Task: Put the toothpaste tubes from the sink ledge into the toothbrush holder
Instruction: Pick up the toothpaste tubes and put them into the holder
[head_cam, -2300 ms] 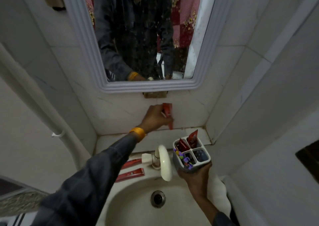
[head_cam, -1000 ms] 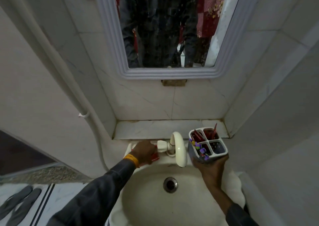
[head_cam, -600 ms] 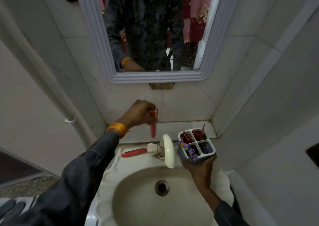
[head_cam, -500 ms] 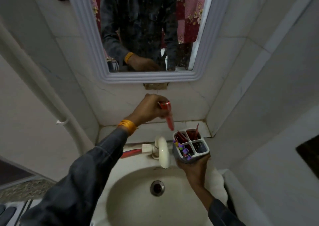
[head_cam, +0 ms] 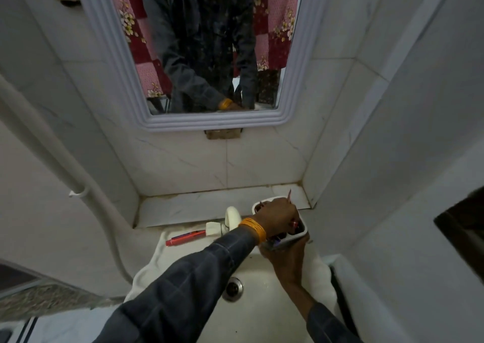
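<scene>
**Fingers down in the holder, one tube left on the ledge**

My left fingers (head_cam: 292, 218) are curled downward over the open top of the toothbrush holder (head_cam: 301, 234), their tips pressed together around a small red tube end (head_cam: 293, 223) that pokes out just beneath them. The rest of that tube is hidden by my left hand (head_cam: 277, 217), so I think it stands in one of the near compartments, but I cannot say which. An orange band (head_cam: 253, 229) sits on that wrist above my dark sleeve (head_cam: 199, 277).

My right hand (head_cam: 286, 257) holds the holder from below, fingers wrapped tight around its white wall, keeping it raised over the basin rim beside the white tap (head_cam: 232, 218). A thin red tip (head_cam: 289, 193) sticks up from the far compartment, and something purple shows at the near edge under my left wrist.

One more toothpaste tube (head_cam: 185, 237), red with a dark panel, lies flat on the sink ledge (head_cam: 167, 253) left of the tap, cap end pointing left, well apart from both hands. There is printing on it, too small and blurred for me to read; no brand can be made out.

The drain (head_cam: 231, 287) shows in the basin below my left arm, and the mirror (head_cam: 204, 49) hangs on the tiled wall above.
</scene>
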